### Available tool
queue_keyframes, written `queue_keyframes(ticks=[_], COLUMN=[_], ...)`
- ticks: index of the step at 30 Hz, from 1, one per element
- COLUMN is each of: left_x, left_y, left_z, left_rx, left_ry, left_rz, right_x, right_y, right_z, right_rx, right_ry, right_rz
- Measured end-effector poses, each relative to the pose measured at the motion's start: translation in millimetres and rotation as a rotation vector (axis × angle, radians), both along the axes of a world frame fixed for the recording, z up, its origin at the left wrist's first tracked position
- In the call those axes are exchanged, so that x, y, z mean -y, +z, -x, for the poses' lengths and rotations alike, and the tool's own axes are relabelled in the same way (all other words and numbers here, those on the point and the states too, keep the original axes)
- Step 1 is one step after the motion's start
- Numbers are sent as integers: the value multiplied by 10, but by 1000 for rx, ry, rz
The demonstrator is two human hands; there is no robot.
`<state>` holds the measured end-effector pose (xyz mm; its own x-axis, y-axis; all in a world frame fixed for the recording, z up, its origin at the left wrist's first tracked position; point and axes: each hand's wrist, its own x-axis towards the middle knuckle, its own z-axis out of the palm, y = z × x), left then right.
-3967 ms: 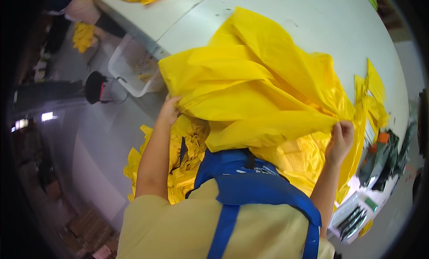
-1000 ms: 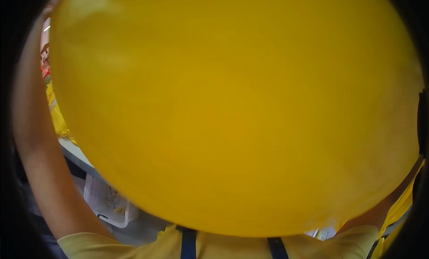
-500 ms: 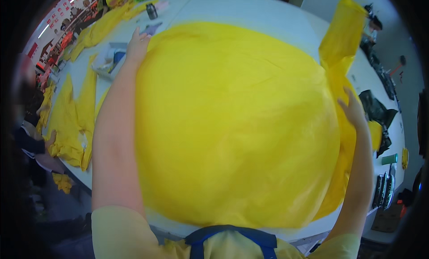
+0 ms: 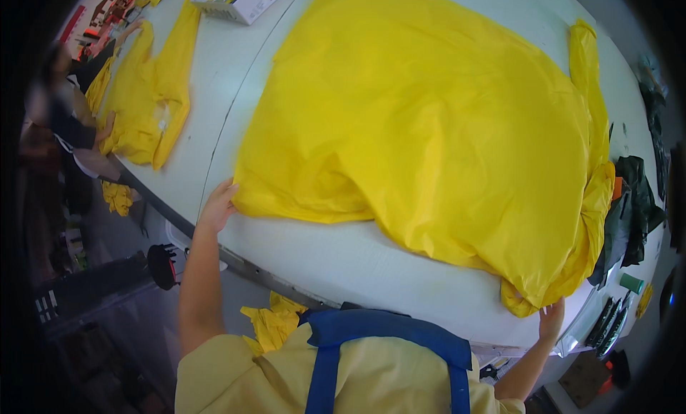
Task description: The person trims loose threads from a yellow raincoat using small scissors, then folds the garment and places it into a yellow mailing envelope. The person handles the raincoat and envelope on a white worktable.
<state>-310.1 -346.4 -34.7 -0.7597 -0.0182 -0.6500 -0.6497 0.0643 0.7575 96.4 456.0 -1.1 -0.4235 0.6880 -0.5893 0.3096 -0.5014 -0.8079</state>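
Note:
A large yellow garment (image 4: pixel 429 128) of smooth, plastic-like fabric lies spread over the white table in front of me. It looks puffed up, and its near edge is wavy. A narrow sleeve-like part (image 4: pixel 587 78) runs along its right side. At the near left corner, my left hand (image 4: pixel 216 207) has its fingers closed on the fabric. My right hand (image 4: pixel 551 320) is by the near right corner, just under a bunched fold; its fingers are apart and touch or nearly touch the yellow edge.
At the left, another person's hand (image 4: pixel 107 127) rests on a second yellow garment (image 4: pixel 136 114). A white box (image 4: pixel 250 5) stands at the far left of the white table (image 4: pixel 300 250). Dark folded fabric (image 4: pixel 632 207) and a green cylinder (image 4: pixel 632 283) lie at the right. Yellow cloth (image 4: pixel 273 322) hangs below the table edge.
Both hands have come back from the far and right parts of the garment to its near corners. The ballooned fabric has sunk flatter, and the view has shifted nearer the table's front edge.

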Motion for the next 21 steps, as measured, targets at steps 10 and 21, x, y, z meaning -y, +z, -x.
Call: queue_keyframes(ticks=[10, 21], left_x=[512, 1840], left_y=[456, 1683], left_z=[476, 1207], left_rx=[-50, -471], left_ry=[-121, 110], left_rz=[580, -68], right_x=[166, -920], right_y=[683, 2134], right_z=[762, -227], right_rx=[-295, 705], right_ry=[64, 698], right_rz=[-228, -893])
